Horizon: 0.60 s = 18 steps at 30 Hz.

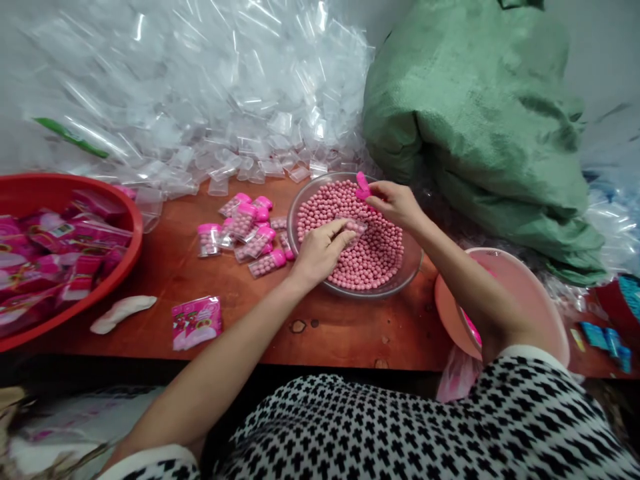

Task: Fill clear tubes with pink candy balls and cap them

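Note:
My left hand [320, 252] rests over a wide glass bowl [291, 235] heaped with small pink candy balls [360, 257], its fingers pinching a small clear plastic tube [356, 227] among the balls. My right hand [395, 203] is at the bowl's far rim, with a bright pink cap [363, 186] held in its fingertips. Several capped clear tubes filled with pink balls [245, 230] lie on the wooden table [320, 333], just left of the bowl.
A red basin [133, 213] of pink-printed packets stands at left. A pink packet [197, 323] and a white strip [123, 313] lie near the table edge. A heap of clear plastic tubes [200, 100], a green woven sack [475, 133] and a pink basin [505, 293] surround the table's back and right.

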### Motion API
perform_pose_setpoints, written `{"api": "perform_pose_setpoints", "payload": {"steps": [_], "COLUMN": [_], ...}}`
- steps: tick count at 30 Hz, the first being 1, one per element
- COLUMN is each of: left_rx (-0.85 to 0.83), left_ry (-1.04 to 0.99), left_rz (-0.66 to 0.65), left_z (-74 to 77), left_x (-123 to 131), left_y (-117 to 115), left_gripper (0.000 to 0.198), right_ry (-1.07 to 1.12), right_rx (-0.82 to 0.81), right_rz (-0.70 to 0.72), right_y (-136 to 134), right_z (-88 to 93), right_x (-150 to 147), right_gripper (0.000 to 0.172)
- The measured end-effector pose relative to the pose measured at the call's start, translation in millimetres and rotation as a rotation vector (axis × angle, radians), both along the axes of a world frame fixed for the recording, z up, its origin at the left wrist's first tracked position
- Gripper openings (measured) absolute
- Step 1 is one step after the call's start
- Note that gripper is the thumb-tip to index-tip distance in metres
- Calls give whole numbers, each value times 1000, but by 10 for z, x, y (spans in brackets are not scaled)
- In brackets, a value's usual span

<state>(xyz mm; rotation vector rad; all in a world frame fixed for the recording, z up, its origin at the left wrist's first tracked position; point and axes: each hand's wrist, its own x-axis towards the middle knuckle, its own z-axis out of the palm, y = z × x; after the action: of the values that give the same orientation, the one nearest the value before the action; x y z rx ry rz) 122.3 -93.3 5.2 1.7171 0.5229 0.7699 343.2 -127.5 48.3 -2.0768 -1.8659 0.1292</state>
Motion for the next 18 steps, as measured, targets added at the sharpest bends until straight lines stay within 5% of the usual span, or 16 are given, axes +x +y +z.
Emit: {"api": "perform_pose_setpoints", "payload": {"steps": [4,9,18], "left_rx": [116,157,257], "left_ry": [44,28,-28], "left_rz": [21,30,74], "left_z": [5,4,-38], "left_x": [25,21,-54], "left_y": [-13,-68,-130], "left_gripper": [20,20,15], "right_ry": [359,139,-95], "right_rx": [184,232,309], "right_rz": [271,422,440], "right_y": [-348,-569,-682], "right_z": [161,163,51], "right_x": [-93,-336,-468], "right_gripper": [40,25,12]}}
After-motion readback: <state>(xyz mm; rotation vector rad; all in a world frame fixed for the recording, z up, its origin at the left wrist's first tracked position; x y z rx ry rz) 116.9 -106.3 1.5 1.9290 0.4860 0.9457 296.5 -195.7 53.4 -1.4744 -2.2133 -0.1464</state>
